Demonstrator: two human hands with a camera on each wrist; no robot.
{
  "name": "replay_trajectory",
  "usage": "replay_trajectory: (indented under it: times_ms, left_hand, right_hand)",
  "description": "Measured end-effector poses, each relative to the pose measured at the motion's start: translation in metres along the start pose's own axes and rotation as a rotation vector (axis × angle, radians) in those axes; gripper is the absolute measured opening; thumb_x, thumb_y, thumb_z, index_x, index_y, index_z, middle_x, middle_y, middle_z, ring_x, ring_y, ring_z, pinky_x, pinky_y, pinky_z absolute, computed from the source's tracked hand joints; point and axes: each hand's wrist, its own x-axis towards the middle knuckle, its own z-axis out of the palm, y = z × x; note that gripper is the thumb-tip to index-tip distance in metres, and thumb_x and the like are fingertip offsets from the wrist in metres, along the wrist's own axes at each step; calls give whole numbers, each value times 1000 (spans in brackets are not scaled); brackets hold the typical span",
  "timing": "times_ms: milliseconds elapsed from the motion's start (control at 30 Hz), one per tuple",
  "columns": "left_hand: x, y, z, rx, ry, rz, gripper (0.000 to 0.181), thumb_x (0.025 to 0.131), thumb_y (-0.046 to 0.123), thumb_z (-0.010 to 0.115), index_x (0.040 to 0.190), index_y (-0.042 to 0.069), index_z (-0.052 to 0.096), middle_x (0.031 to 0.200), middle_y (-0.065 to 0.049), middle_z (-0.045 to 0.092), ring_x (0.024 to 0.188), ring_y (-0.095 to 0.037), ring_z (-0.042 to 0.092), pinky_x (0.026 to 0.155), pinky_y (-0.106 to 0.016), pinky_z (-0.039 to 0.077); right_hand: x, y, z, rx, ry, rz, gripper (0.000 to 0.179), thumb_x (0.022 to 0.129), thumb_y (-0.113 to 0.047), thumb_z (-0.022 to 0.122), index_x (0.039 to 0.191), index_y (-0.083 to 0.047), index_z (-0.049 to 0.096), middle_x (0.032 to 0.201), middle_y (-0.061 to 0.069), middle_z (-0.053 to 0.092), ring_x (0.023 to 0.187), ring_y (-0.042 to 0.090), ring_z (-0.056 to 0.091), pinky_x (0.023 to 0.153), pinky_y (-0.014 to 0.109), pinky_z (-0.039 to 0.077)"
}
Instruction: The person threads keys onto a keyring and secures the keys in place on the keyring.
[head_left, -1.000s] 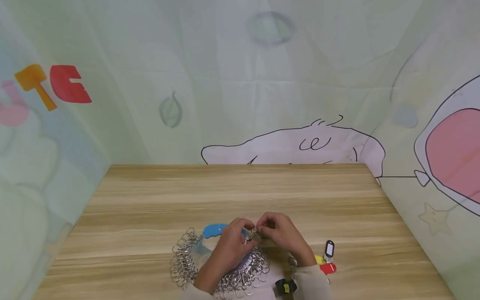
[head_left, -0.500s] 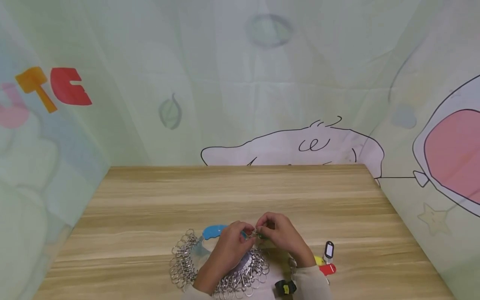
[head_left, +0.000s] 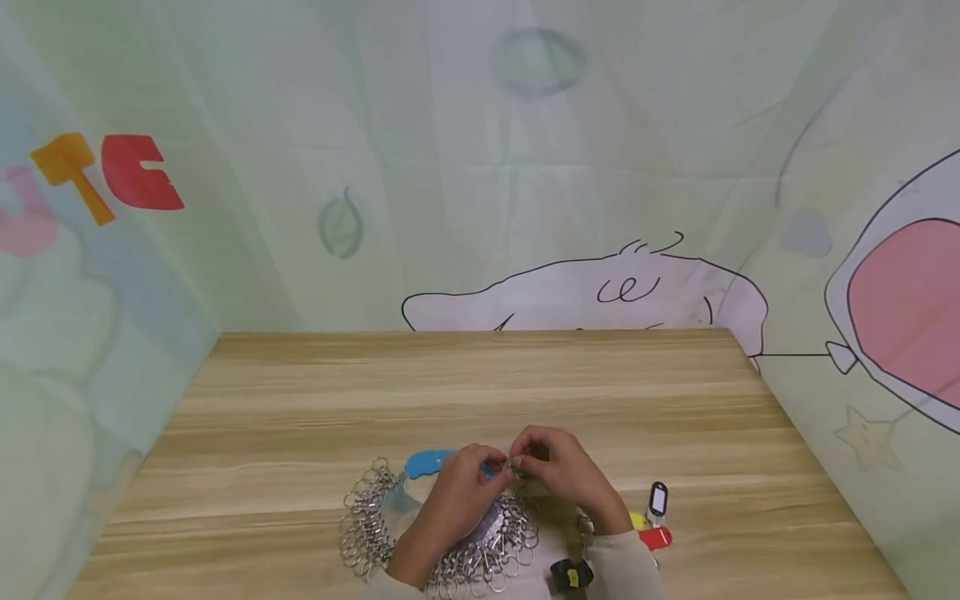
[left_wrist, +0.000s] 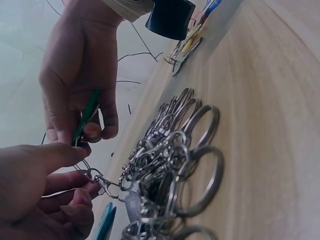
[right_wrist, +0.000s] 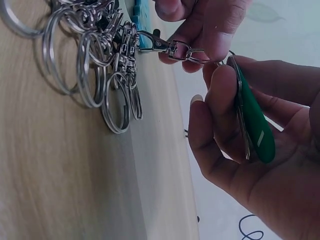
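Observation:
My left hand [head_left: 463, 496] pinches a metal key ring [right_wrist: 197, 55] between thumb and fingers. That ring hangs from a swivel clasp [right_wrist: 160, 45], which links to a circular bunch of clasps and key rings [head_left: 367, 521] on the table. Opposite, my right hand [head_left: 564, 468] pinches a green key tag [right_wrist: 257, 127] together with a flat metal piece [right_wrist: 242, 120], likely a key. The tag's end meets the ring at the fingertips; fingers partly hide whether it is threaded on. A blue wavy-edged piece [head_left: 429, 462] lies inside the bunch, partly behind my left hand.
The wooden table [head_left: 465, 375] runs back to printed cloth walls. Right of my right forearm lie a black-framed tag [head_left: 658, 498], a red tag [head_left: 656, 537] and a yellow piece [head_left: 638, 520]. A black strap [head_left: 572, 573] is near my right sleeve.
Both hands stay almost in place, with small finger shifts at the key ring. My left hand sits very slightly lower than a second ago. The loose tags have not moved.

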Motion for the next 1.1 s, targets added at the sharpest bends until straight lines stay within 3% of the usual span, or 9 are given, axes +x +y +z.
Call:
replay_trajectory:
  times_ms: [233,467,667,800,1000,1100]
  left_hand:
    - [0,-1,2,-68,-38,-14,21,90,12,74,109,5,71,92,4,66,68,-7,56,59,-25,49]
    - [0,0,3,-48,-18,12,22,88,9,76,109,4,70,89,4,62,71,-7,55,62,-25,49]
    - [0,-1,5,-35,-24,-18,23,88,9,76,110,4,69,88,5,60,71,-8,54,61,-25,48]
    - [0,-1,6,-23,-34,-35,25,88,8,76,112,3,69,88,5,61,72,-9,55,63,-25,49]
    - [1,2,5,16,-16,-99,29,90,9,74,118,5,67,97,1,62,75,-10,53,64,-25,49]
    - [1,2,4,20,8,-88,28,89,8,74,116,5,67,96,0,62,75,-10,54,65,-26,49]
  right_hand:
    - [1,2,2,-11,15,-6,8,90,5,68,90,-3,69,87,6,68,79,19,62,73,31,52]
    - [0,1,0,-82,127,69,9,90,2,71,94,-6,69,90,2,67,80,20,64,72,33,52]
    - [-1,1,-4,-70,239,134,14,85,5,74,92,-7,69,91,1,67,81,20,63,72,33,51]
    - [0,3,-5,-73,294,133,15,84,7,74,89,-7,71,89,1,67,78,19,59,69,31,49]
    - [0,13,-3,-282,346,30,24,78,18,70,84,-5,71,86,2,66,84,21,62,78,40,52]
    - [2,19,-3,-415,350,-30,26,71,20,70,82,-3,69,84,4,64,83,24,63,78,44,51]
